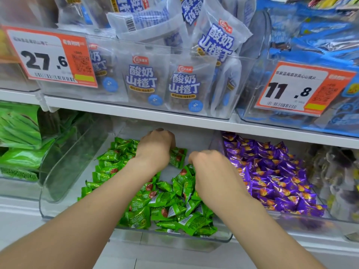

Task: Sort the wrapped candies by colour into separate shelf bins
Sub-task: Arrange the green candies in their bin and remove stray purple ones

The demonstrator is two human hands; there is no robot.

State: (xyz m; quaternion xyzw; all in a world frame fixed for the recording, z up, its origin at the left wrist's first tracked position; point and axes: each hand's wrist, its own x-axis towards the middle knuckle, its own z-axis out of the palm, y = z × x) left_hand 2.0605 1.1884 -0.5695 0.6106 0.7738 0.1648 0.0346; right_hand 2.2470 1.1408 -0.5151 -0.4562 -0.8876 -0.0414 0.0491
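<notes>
A clear plastic bin (64,191) on the lower shelf holds a heap of green wrapped candies (171,208). To its right a second clear bin (303,217) is filled with purple wrapped candies (275,177). Both my hands reach into the green bin. My left hand (155,148) is deep at the back, fingers curled down among green candies; what it holds is hidden. My right hand (209,167) sits at the bin's right side with fingers curled onto green candies near the divider.
The upper shelf edge (174,117) hangs just above my hands, carrying bins of white-and-blue snack packs (143,78) and blue packs (320,45) with price tags. Green bags (19,136) fill the lower-left bin. Dark mixed packs (336,175) sit at the far right.
</notes>
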